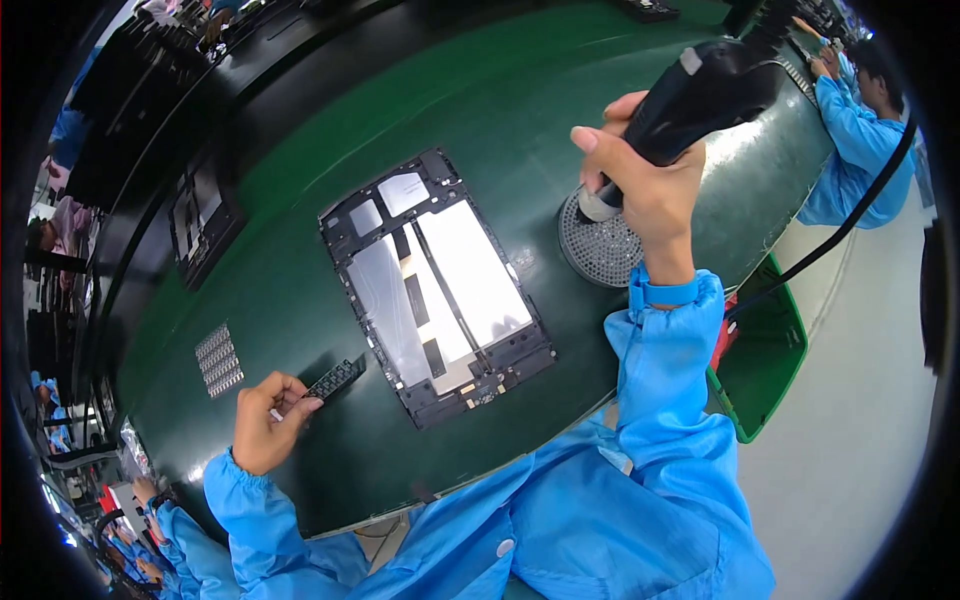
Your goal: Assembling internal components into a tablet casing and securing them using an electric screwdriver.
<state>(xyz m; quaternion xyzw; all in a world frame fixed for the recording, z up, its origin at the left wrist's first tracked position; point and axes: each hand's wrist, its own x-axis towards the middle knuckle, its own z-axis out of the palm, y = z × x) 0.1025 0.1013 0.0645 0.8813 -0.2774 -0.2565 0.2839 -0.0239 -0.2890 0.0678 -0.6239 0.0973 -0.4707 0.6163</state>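
Lying between the hands: opened tablet chassis, long axis upper-left to lower-right | left hand: nearer, pinching dark strip | right hand: wrapped round black power screwdriver

I'm seeing bright light | glare is whitening my desk at right | the silvery panel is shining near-white | fisheye is bending straight edges | black is swallowing the corners

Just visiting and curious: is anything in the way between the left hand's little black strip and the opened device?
Nothing visible is: the left hand holds the black strip with one end toward the opened device, and just a narrow stretch of green tabletop shows between.
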